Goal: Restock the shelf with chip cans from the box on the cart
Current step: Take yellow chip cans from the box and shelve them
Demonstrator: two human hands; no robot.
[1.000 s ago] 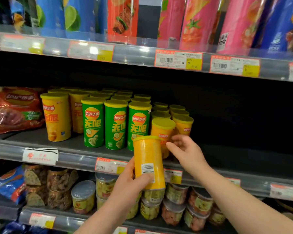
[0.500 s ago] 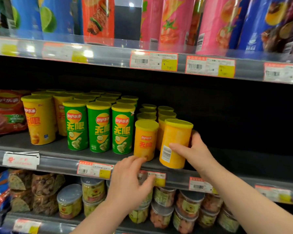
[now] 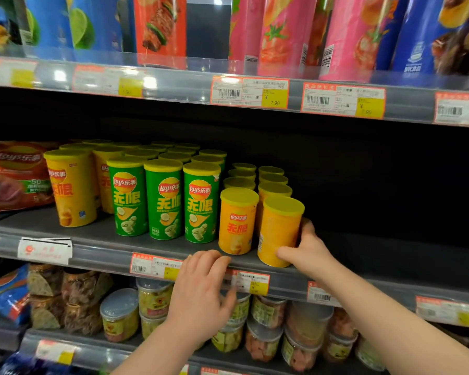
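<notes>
1. Where the middle shelf [image 3: 106, 247] begins at 9 o'clock, a red chip bag [image 3: 14, 174] lies slumped. Just beside it, at its 3 o'clock, a tall yellow can [image 3: 71, 188] fronts a row.
2. Three green cans [image 3: 164, 201] stand upright side by side, with more lids ranked behind them toward 12 o'clock.
3. At their 6 o'clock the left hand [image 3: 201, 288] reaches to the shelf lip. Its fingers are loosely bent and hold nothing.
4. A front orange can [image 3: 237, 223] stands at the shelf edge, logo outward, just beside the green ones.
5. At its 3 o'clock, touching or nearly so, the held orange can [image 3: 279, 234] stands upright on the shelf front, its logo not facing out. The right hand [image 3: 309, 250] grips it low, thumb across the front and fingers curled round the back.
6. This can is probably light: a stiff tube with a slick wrap that would dent under a hard squeeze. The lower wall looks the safest hold, not the snap lid.
7. It is hemmed by its neighbour at 9 o'clock and by the row behind at 12, so a careless push could topple either.
8. Dark shelf board runs on at its 3 o'clock. Lidded jars [image 3: 119, 318] crowd the shelf below at 6, and tall cans [image 3: 282, 31] stand overhead.
</notes>
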